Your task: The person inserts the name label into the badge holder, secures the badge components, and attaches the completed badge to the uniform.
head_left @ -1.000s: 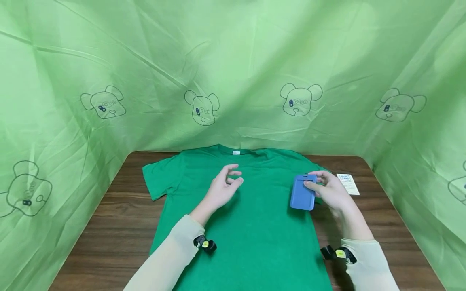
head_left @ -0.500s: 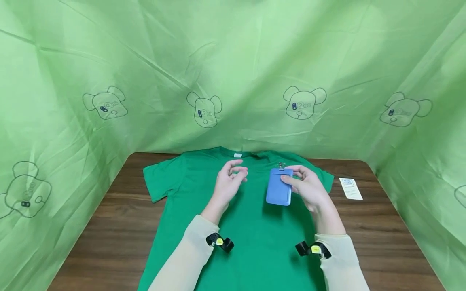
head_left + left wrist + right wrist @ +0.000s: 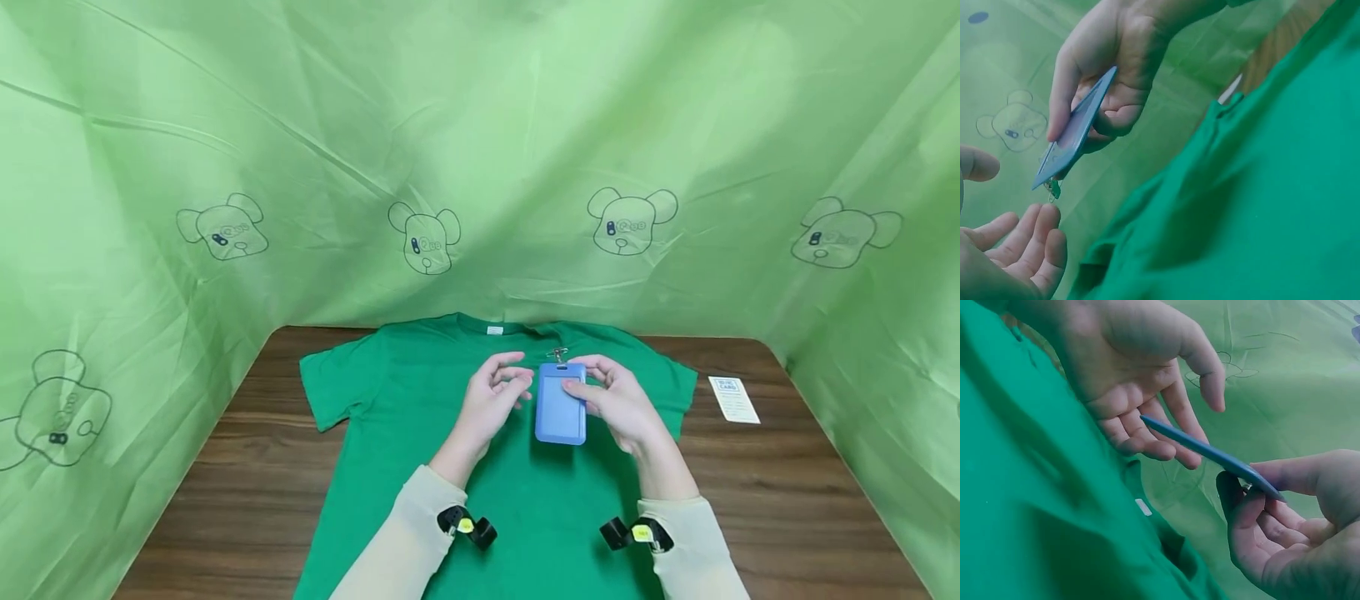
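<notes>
A blue badge holder (image 3: pixel 558 417) with a small metal clip (image 3: pixel 558 354) at its top is held up over the green T-shirt (image 3: pixel 517 500). My right hand (image 3: pixel 618 404) pinches its right edge, thumb on the front face and fingers behind. Just left of the holder is my left hand (image 3: pixel 491 400), fingers loosely bent and holding nothing. In the left wrist view the left fingertips (image 3: pixel 1047 215) lie right by the clip. The right wrist view shows the holder (image 3: pixel 1210 450) edge-on, between the right thumb and fingers.
A white printed card (image 3: pixel 734 400) lies on the wooden table (image 3: pixel 787 500), right of the shirt's sleeve. The shirt is spread flat with its collar label (image 3: pixel 495 331) at the far side. Green cloth walls (image 3: pixel 480 125) with bear drawings surround the table on three sides.
My right hand has carried the badge holder leftward from near the right sleeve to the shirt's middle, uncovering the card. My left hand has moved slightly right, closer to the holder.
</notes>
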`<action>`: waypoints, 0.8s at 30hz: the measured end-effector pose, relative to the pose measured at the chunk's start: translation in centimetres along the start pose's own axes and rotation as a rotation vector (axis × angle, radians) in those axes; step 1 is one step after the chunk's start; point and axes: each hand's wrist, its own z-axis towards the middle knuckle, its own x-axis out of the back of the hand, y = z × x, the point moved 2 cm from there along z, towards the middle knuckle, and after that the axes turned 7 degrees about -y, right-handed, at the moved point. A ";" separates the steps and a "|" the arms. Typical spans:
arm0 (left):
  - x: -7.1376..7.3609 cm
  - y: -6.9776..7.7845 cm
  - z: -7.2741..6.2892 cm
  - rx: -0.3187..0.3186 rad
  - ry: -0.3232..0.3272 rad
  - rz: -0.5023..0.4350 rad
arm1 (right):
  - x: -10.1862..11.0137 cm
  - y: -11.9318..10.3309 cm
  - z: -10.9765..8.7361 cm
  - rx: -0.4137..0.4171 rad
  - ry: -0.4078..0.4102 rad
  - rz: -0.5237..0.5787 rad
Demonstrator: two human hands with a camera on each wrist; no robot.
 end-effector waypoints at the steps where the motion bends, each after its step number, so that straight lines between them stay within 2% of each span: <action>1: 0.1 0.2 0.0 0.001 -0.007 0.001 | -0.1 -0.1 0.0 0.005 -0.001 0.002; 8: 0.3 0.6 -0.1 0.012 -0.065 -0.003 | -0.5 -0.3 -0.2 0.010 -0.011 0.010; 15: 0.7 0.4 -0.1 -0.008 -0.099 -0.026 | -1.6 -0.1 -0.1 0.029 -0.017 0.043; 24: 0.9 0.7 0.0 -0.043 -0.141 -0.068 | -2.1 -0.4 0.0 0.057 0.009 0.005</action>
